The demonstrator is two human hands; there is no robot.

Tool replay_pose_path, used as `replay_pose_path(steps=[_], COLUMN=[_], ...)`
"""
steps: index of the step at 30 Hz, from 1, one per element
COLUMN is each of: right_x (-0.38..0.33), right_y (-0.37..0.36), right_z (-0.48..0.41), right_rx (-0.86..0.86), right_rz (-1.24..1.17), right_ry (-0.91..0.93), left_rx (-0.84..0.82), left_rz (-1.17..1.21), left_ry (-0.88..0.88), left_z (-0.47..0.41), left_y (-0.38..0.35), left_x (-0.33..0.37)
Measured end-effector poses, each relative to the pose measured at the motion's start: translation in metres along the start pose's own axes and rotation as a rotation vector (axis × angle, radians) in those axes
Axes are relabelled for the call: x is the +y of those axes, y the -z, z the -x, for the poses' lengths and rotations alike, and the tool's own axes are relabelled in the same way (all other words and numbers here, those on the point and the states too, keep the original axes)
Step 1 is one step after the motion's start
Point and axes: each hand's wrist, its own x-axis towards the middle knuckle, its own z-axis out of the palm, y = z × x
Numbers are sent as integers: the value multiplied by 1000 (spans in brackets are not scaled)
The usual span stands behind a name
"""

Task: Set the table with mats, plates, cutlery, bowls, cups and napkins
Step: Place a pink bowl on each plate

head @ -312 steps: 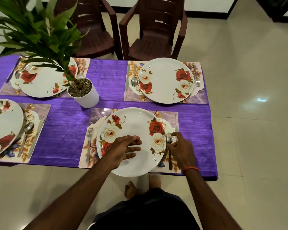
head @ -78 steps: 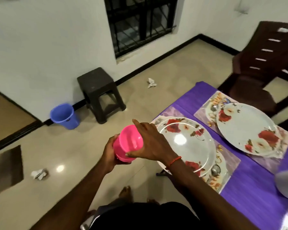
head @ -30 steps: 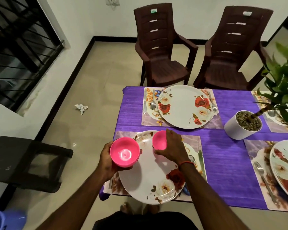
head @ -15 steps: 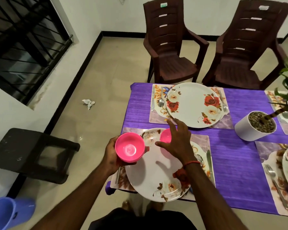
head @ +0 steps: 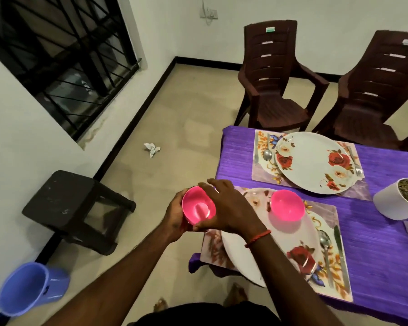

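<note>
Bowls step: one is sitting in place, next one in hand.
L hand [head: 174, 217] is cupping a pink bowl [head: 198, 207] just left of the near plate [head: 280, 241], past the surface [head: 375, 243] edge & over the floor, its fingers wrapping the bowl's left side. R hand [head: 229, 208] is arching over the same bowl, fingers curving round the far rim, thumb at the near rim. Can't tell if more bowls are nesting inside. A second pink bowl [head: 286, 205] is sitting on the near plate's far part. Beyond the near plate, the far plate [head: 312, 161] is carrying no bowl, so that's prob. the next drop: carrying the bowl over & setting it down centred, w/o clipping the cutlery.
</note>
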Motion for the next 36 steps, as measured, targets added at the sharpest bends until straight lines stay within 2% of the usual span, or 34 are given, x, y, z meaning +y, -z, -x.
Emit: replay_pose_path(steps=[8, 16, 24, 36], right_x=[-102, -173, -177, -140], right_y=[-61, -89, -87, -59], right_z=[-50, -91, -141, -284], right_rx=[-54, -87, -73, 13], right_rz=[-14, -6, -45, -138], right_ry=[-5, 99, 98, 37], left_rx=[-76, -34, -46, 0], left_rz=[-107, -108, -93, -198], left_ry=[-23, -63, -87, -75], left_z=[17, 17, -9, -113], left_y=[119, 206, 217, 210], left_x=[35, 60, 95, 221])
